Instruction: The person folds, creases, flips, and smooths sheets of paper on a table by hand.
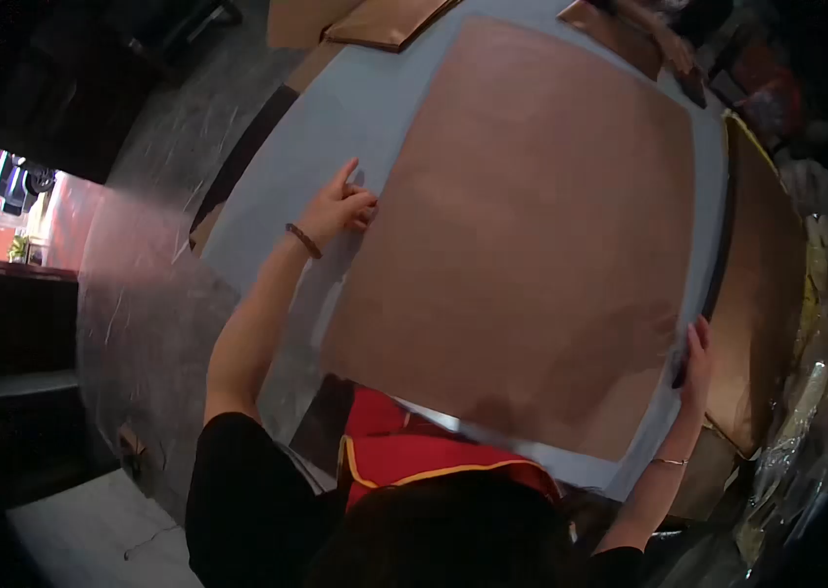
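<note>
A large brown sheet lies over a pale grey board in front of me. My left hand is at the sheet's left edge. One finger points away from me, and the others curl in against the edge. On the opposite side, my right hand is closed beside the sheet's right edge, fingers upward. A small dark shape shows against its inner side, too dim to name. Shadows fall across the sheet's lower right.
Another person's hand is at the far right corner, by a brown piece. A brown folded panel sits at the far left. Along the right stand a brown panel with yellow edging and crumpled clear plastic.
</note>
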{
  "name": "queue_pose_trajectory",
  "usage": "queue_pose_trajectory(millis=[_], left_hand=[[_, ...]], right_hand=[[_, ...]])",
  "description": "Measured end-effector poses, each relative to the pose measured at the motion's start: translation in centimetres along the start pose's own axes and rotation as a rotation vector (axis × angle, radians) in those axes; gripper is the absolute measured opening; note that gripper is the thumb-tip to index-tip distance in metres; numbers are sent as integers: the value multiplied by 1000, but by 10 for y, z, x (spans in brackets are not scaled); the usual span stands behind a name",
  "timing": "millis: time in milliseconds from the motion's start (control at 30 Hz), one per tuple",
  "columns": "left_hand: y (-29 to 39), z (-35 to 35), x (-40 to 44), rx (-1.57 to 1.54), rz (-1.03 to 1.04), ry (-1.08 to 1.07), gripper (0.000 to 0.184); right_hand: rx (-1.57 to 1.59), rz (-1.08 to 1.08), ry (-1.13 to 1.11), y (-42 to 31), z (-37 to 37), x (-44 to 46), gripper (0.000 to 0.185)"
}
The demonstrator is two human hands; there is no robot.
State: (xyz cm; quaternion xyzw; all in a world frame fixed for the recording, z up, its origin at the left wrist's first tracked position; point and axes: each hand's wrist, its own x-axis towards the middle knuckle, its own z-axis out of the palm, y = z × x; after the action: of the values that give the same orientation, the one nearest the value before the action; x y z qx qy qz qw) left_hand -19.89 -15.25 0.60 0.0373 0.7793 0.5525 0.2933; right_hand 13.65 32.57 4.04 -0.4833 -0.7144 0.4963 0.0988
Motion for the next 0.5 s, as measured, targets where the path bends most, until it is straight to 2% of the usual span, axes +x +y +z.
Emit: queue_pose_trajectory(millis=[100, 200, 267, 367, 500], left_hand=[[-19, -12, -58, -225, 6, -78, 71], [-36, -12, -101, -264, -19, -113, 70], [-41, -5, -123, -286, -53, -80, 66], [-53, -5, -146, -261, -50, -69, 61], [-74, -8, -174, -230, -63, -84, 51]], right_hand=[[7, -3, -53, 26, 4, -17, 56], [45, -32, -70, 64, -9, -39, 56], [144, -189, -157, 81, -18, -50, 56], [117, -152, -227, 93, -29, -56, 57], [174, -205, -321, 113, -44, -66, 58]])
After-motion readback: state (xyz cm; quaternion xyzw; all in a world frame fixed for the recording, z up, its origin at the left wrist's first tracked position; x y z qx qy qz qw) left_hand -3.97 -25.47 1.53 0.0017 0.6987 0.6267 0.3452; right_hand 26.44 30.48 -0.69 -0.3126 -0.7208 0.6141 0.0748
